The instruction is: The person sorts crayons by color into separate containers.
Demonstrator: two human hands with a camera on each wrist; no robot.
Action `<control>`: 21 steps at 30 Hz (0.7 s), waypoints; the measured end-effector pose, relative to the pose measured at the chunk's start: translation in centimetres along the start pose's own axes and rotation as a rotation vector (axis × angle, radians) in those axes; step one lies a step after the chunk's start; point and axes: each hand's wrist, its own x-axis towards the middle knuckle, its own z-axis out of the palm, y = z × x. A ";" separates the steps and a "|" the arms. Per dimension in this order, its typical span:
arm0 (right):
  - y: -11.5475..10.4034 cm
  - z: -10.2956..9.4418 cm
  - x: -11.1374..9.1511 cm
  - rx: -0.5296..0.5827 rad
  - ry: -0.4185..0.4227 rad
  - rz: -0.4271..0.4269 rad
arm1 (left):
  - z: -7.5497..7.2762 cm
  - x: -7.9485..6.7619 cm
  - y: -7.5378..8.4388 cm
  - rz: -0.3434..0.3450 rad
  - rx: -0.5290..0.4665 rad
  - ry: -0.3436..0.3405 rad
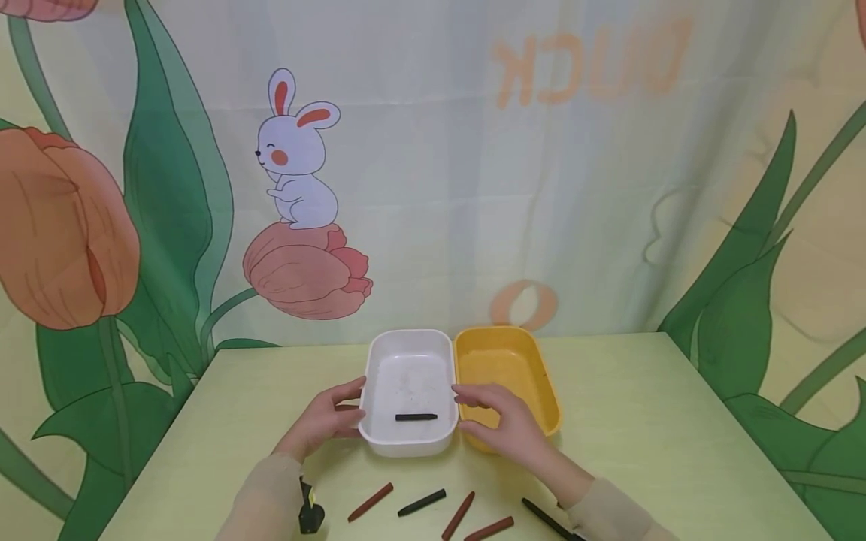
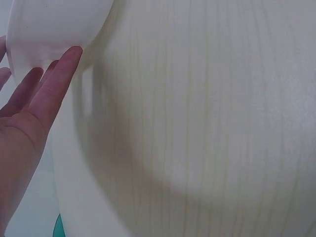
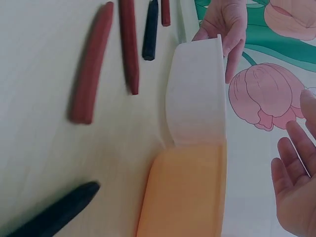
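Observation:
My left hand (image 1: 323, 418) is at the left wall of a white plastic tray (image 1: 411, 447), its fingers (image 2: 52, 91) straight and touching the outside wall. Over the near left part of a yellow tray (image 1: 549, 398) hangs my right hand (image 1: 504, 424). Its fingers are loosely bent with nothing between them, the fingertips by the white tray's right rim in the head view. In the right wrist view this hand appears above the trays. One black crayon (image 1: 416, 417) lies crosswise inside the white tray, near its front. The two trays stand side by side.
In front of the trays lie red-brown crayons (image 1: 370, 502) and another black crayon (image 1: 422, 503). A further black stick (image 1: 544, 517) lies partly under the right sleeve. Beside the left sleeve is a small black object (image 1: 311, 515). A printed curtain (image 1: 433, 188) hangs behind the table.

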 end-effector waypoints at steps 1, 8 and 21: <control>0.1 -0.2 -0.3 -0.011 0.008 -0.007 | 0.0 0.0 0.0 -0.001 0.000 -0.001; 0.2 -1.6 -2.7 -0.053 0.028 0.029 | 0.0 0.0 0.1 -0.002 0.004 0.002; 0.4 -3.7 -7.7 -0.144 0.036 0.041 | -0.1 0.2 -0.2 0.008 0.004 -0.010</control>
